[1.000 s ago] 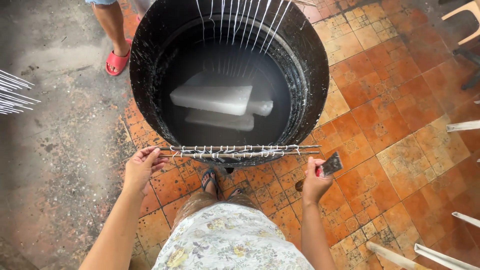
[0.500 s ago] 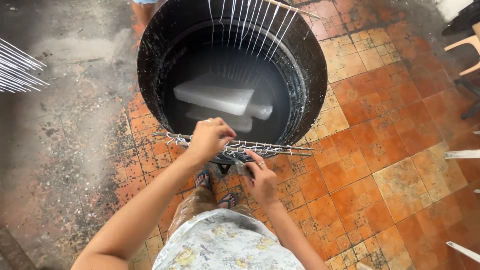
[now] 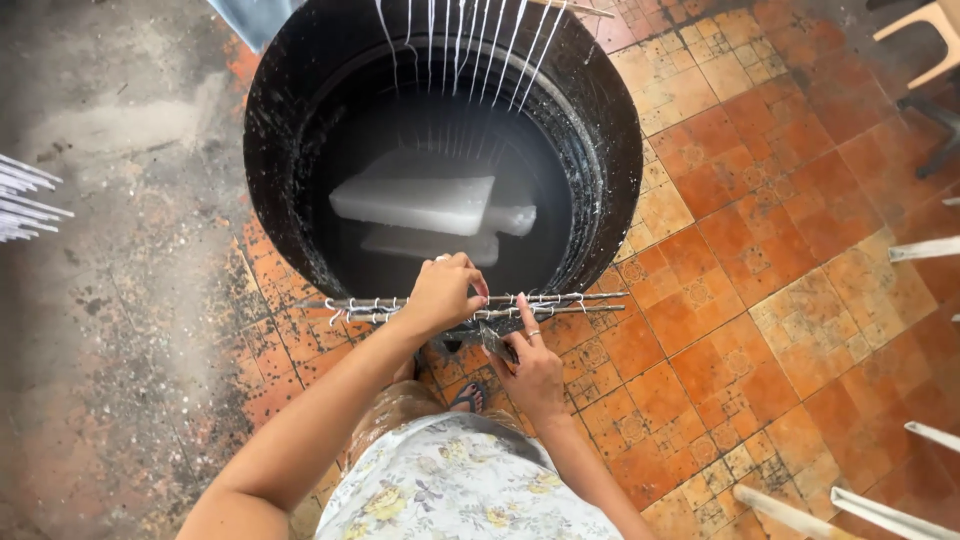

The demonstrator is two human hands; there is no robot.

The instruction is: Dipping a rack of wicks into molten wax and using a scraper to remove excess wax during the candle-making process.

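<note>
Two thin rods [image 3: 585, 301] wound with white string loops lie across the near rim of a big black drum [image 3: 612, 130]. My left hand [image 3: 445, 290] is closed over the rods near their middle. Just below them, my right hand [image 3: 532, 368] holds a small dark scraper [image 3: 493, 342], and its raised forefinger touches the rods. The drum holds dark liquid with pale white slabs [image 3: 415, 200] in it. A row of white strings [image 3: 470, 40] hangs into the drum from above.
Orange patterned tiles [image 3: 760, 260] cover the floor on the right and stained concrete [image 3: 110, 330] the left. White string ends [image 3: 25, 200] stick in at the left edge. A chair [image 3: 925, 40] stands at the top right and pale slats [image 3: 880, 510] lie at the bottom right.
My left hand went from the rods' left end to their middle and closed on them. My right hand moved in from the right end, with the scraper now under the rods.
</note>
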